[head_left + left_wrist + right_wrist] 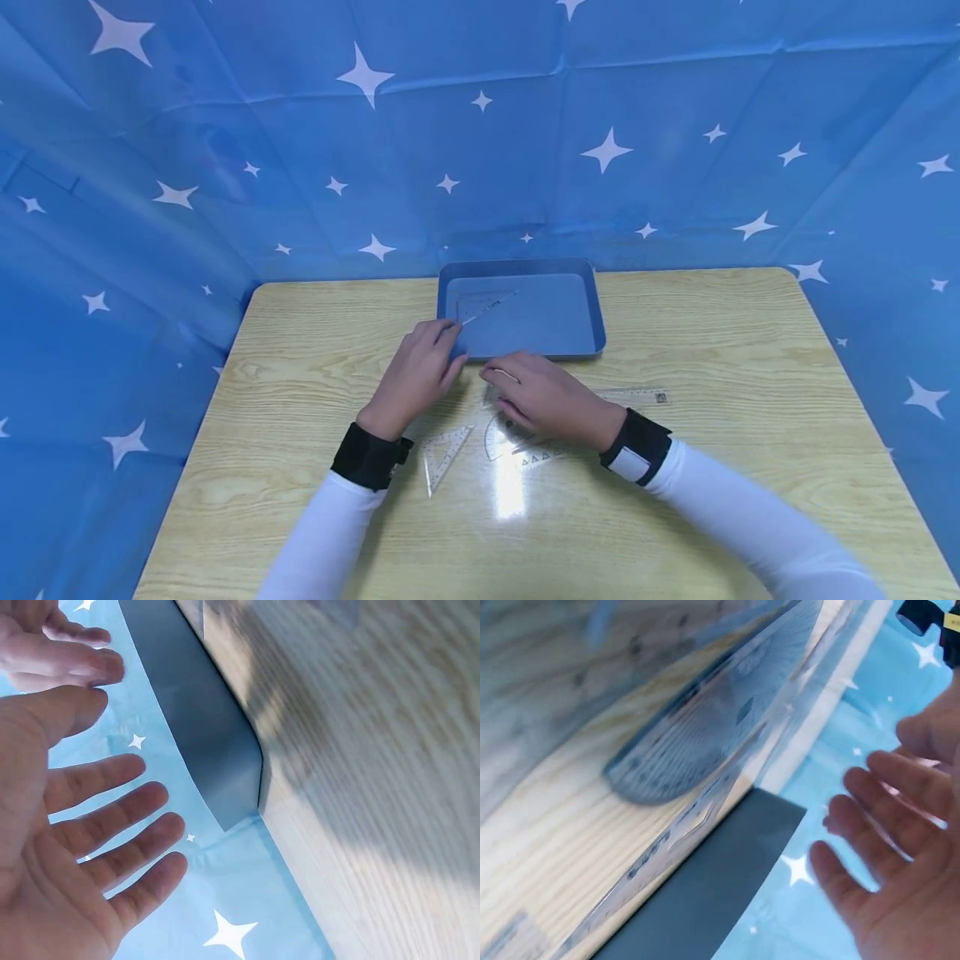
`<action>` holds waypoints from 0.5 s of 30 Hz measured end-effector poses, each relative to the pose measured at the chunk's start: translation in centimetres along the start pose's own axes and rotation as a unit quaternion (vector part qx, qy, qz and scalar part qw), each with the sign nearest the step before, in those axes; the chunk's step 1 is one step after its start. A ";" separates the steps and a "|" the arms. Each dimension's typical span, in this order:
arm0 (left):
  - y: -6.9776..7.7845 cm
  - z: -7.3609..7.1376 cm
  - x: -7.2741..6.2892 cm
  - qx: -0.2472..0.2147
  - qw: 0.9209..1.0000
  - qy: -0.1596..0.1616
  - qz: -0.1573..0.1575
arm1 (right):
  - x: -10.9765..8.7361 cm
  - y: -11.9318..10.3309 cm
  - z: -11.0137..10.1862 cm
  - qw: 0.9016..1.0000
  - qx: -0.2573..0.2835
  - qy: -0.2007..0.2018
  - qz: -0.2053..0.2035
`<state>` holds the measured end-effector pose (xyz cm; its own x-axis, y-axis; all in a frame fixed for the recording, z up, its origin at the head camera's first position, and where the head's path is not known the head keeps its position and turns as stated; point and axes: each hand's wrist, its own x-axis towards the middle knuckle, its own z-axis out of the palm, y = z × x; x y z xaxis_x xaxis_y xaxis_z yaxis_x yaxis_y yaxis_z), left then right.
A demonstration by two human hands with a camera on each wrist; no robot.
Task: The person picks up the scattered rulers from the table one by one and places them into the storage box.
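Observation:
A clear set square (489, 305) lies in the left part of a shallow blue tray (558, 329). My left hand (420, 371) is at the tray's front left corner, fingertips over the rim. In the left wrist view its fingers (124, 825) are spread and hold nothing, beside the tray wall (199, 735). My right hand (551, 400) hovers in front of the tray, partly hiding a clear protractor (495, 439) and a clear straight ruler (633, 396). Its loosely bent fingers (877, 840) are empty in the right wrist view, with the protractor (697, 727) beyond them.
On the wood-grain table (315, 333), a second clear set square (447, 454) lies near my left wrist. Another clear stencil-like piece with small triangles (536, 458) shows under my right hand. A blue star-patterned cloth (525, 167) hangs behind the table and at its sides.

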<state>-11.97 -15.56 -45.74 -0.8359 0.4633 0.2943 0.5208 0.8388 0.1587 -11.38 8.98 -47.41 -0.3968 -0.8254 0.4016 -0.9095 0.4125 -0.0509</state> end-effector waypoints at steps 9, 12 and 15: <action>0.4 0.0 -2.3 0.025 1.000 0.004 0.001 | 1.5 -2.0 1.1 0.999 0.000 -0.045 -0.010; 0.5 0.2 -2.7 0.042 0.999 0.003 0.005 | 1.8 -2.5 1.3 0.997 -0.004 -0.076 -0.003; 0.4 0.5 -3.2 0.047 0.999 0.003 0.009 | 2.0 -3.0 1.4 0.994 -0.013 -0.112 0.000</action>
<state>-9.17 -16.54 -47.05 -0.8254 0.4775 0.3012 0.5171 0.8535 0.0641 -9.63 5.55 -47.74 -0.4177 -0.8891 0.1872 -0.9069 0.4204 -0.0269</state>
